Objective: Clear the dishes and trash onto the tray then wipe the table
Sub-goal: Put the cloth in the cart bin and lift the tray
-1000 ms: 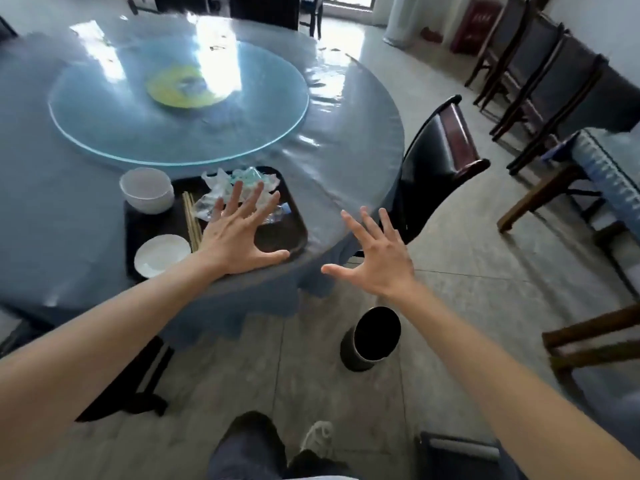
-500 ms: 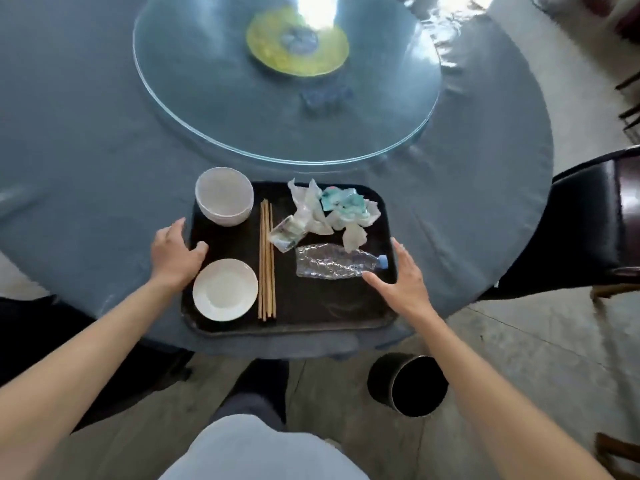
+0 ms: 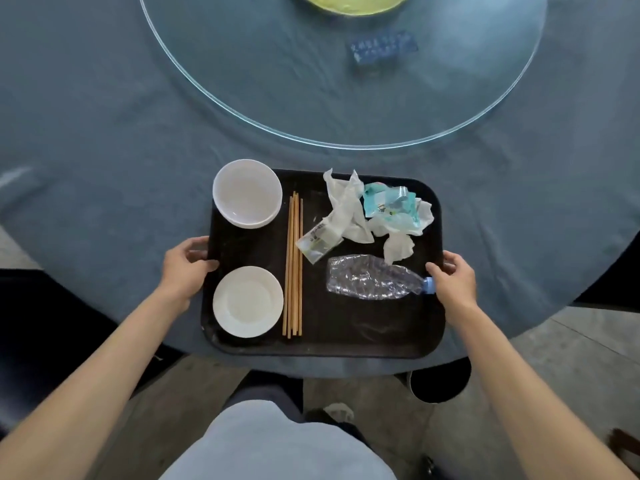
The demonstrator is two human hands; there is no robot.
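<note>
A black tray (image 3: 346, 344) lies at the near edge of the round table (image 3: 104, 150), which is covered in blue cloth. On it stand a white bowl (image 3: 246, 192) and a white saucer (image 3: 247, 301). Wooden chopsticks (image 3: 293, 268) lie between them and the trash. Crumpled napkins (image 3: 349, 209), a teal wrapper (image 3: 389, 202), a small clear packet (image 3: 317, 242) and a crushed plastic bottle (image 3: 374, 278) fill the right half. My left hand (image 3: 185, 268) grips the tray's left rim. My right hand (image 3: 452, 278) grips its right rim.
A glass turntable (image 3: 346, 81) with a yellow centre (image 3: 353, 3) covers the middle of the table. A black bin (image 3: 440, 382) stands on the floor under the table's edge at the right. A dark chair (image 3: 41, 323) is at the left.
My head has swung from the floor and chairs back over the table and closer to the tray. Both hands came from open in the air onto the tray's two side rims.
</note>
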